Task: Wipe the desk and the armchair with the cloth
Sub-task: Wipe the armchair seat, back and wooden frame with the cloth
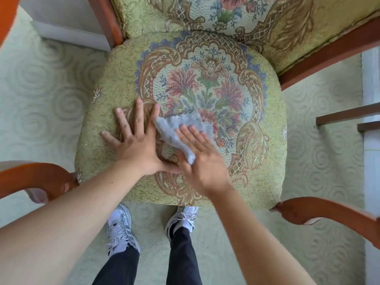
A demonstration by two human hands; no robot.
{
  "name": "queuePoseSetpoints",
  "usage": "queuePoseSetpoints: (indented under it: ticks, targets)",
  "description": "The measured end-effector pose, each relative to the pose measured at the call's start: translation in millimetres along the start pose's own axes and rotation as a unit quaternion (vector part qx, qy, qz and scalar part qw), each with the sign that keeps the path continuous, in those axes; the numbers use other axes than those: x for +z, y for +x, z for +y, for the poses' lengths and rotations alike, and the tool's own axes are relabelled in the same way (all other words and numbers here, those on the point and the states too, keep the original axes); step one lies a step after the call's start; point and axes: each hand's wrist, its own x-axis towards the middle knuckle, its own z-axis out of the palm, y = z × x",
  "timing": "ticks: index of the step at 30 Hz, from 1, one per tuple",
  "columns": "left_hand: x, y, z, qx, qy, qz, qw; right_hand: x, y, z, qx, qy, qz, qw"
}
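Observation:
The armchair's seat cushion (267, 99), green with a floral tapestry pattern, fills the middle of the head view. A small grey cloth (174, 128) lies crumpled on the front part of the seat. My right hand (202, 163) presses down on the cloth, fingers over it and slightly blurred. My left hand (135, 145) lies flat on the cushion just left of the cloth, fingers spread, holding nothing. The desk is not in view.
Wooden armrests curve in at the lower left (35, 177) and lower right (320, 212). The padded backrest (226, 15) rises at the top. Pale green patterned carpet (41, 89) surrounds the chair. My two feet in white sneakers (121, 229) stand in front of the seat.

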Motion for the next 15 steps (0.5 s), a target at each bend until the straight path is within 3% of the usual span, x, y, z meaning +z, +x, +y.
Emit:
queuePoseSetpoints:
  ticks: [2, 4, 6, 8, 9, 11, 13, 15]
  targets:
    - [-1.0, 0.7, -1.0, 0.000, 0.001, -0.002, 1.000, -12.6, -11.9, 28.8, -0.004, -0.054, -0.009, 0.999]
    - [-0.6, 1.7, -1.9, 0.004, 0.002, -0.002, 1.000, -24.8, -20.8, 55.0, 0.059, -0.061, 0.016, 0.996]
    - [0.2, 2.3, -2.6, 0.006, 0.000, -0.002, 1.000, -38.4, -21.8, 80.8, 0.224, 0.013, 0.082, 0.971]
    - [1.5, 2.6, -3.3, 0.006, 0.001, 0.000, 1.000, -47.6, -13.8, 101.1, 0.410, 0.066, 0.116, 0.902]
    - [2.2, 3.5, -3.3, 0.005, 0.002, 0.002, 1.000, -48.6, -6.6, 102.1, 0.456, 0.077, 0.118, 0.879]
    - [1.6, 4.0, -2.3, 0.001, -0.001, 0.002, 1.000, -43.0, 7.9, 86.6, 0.437, 0.090, 0.140, 0.884]
    - [1.6, 4.0, -1.3, 0.000, -0.001, 0.002, 1.000, -29.8, 21.6, 54.1, 0.354, 0.092, 0.156, 0.918]
    - [2.5, 3.6, -1.3, -0.004, -0.002, 0.000, 1.000, -12.0, 31.0, 19.1, 0.251, 0.033, 0.117, 0.960]
